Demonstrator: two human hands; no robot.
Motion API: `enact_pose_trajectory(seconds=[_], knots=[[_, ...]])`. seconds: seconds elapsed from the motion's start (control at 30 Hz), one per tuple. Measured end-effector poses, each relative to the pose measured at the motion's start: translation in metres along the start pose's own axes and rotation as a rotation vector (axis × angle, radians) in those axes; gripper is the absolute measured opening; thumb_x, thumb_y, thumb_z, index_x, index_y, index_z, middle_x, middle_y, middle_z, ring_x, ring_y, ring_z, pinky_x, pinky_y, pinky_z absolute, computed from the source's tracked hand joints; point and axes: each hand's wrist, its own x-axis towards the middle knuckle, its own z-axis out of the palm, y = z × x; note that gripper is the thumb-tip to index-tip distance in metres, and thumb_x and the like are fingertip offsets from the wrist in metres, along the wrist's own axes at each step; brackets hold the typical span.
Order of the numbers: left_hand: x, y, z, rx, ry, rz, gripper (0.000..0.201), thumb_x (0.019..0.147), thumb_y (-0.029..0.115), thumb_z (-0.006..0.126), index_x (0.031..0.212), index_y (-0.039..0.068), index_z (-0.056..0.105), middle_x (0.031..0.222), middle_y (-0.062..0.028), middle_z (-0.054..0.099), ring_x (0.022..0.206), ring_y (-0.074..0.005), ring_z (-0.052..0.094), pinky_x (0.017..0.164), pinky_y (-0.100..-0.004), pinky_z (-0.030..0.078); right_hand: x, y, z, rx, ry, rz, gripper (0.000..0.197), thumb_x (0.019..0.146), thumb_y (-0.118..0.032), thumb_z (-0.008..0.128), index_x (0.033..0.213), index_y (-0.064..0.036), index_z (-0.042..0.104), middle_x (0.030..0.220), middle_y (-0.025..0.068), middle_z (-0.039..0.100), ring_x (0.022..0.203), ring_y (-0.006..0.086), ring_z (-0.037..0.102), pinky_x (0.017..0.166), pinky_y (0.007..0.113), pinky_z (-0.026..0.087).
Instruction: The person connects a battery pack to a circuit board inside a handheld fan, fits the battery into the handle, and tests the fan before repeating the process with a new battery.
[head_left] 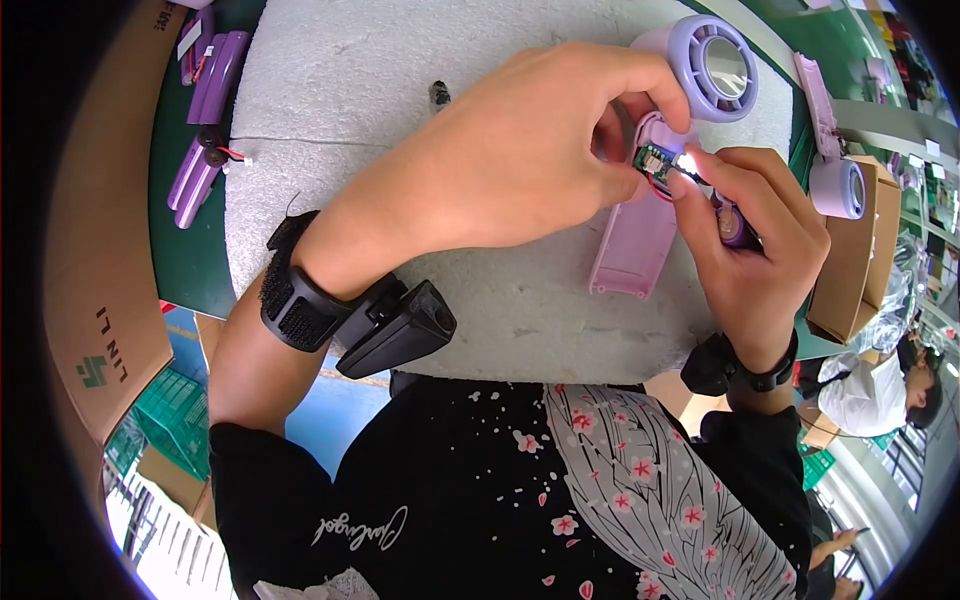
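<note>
A small handheld fan [752, 80] with a round purple head lies on the white foam board, its pink handle shell [635, 250] open. My left hand [555, 140] reaches across and holds the fan by the neck end of the shell, fingers closed. A green circuit board [654, 162] shows there, with red wire below it and a bright light at its right end. The thumb and forefinger of my right hand [770, 215] pinch that lit end. A purple battery cell [737, 228] shows beneath the curled right fingers; how it is held is partly hidden.
Several purple battery packs [220, 80] with leads lie on the green table at the left. A dark scrap [439, 95] rests on the foam board [330, 60]. At right are another fan [838, 188], a pink shell piece [818, 95] and a cardboard box [860, 265].
</note>
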Motion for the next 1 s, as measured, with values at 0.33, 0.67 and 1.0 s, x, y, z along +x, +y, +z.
enact_pose_trajectory(seconds=[0.33,0.67,1.0], knots=[[0.001,0.000,0.000,-0.010,-0.010,-0.012,0.036,0.080,-0.004,0.070,0.114,0.002,0.061,0.103,-0.0029,0.064,0.083,-0.0103,0.060,0.074,-0.0263,0.048,-0.002,0.002,0.002,-0.013,0.011,-0.004,0.021,0.073,-0.001,0.080,0.093,-0.0014,0.073,0.082,0.0083,0.066,0.060,0.0162,0.062,0.052,0.026,0.048],[0.004,-0.007,0.001,-0.079,0.026,0.031,0.016,0.092,0.002,0.063,0.108,0.000,0.063,0.097,-0.0036,0.066,0.086,-0.0089,0.060,0.081,-0.0253,0.050,-0.002,0.001,0.001,-0.009,0.007,0.022,0.023,0.072,-0.002,0.082,0.094,-0.0018,0.073,0.081,0.0079,0.066,0.058,0.0153,0.060,0.053,0.025,0.048],[0.005,-0.004,-0.006,0.117,-0.042,0.042,0.020,0.090,0.001,0.064,0.108,0.001,0.072,0.100,-0.0063,0.070,0.089,-0.0149,0.065,0.081,-0.0275,0.052,0.003,0.011,-0.001,0.243,-0.131,0.337,0.022,0.075,-0.005,0.081,0.091,-0.0014,0.066,0.078,0.0035,0.065,0.062,0.0077,0.056,0.057,0.023,0.045]])
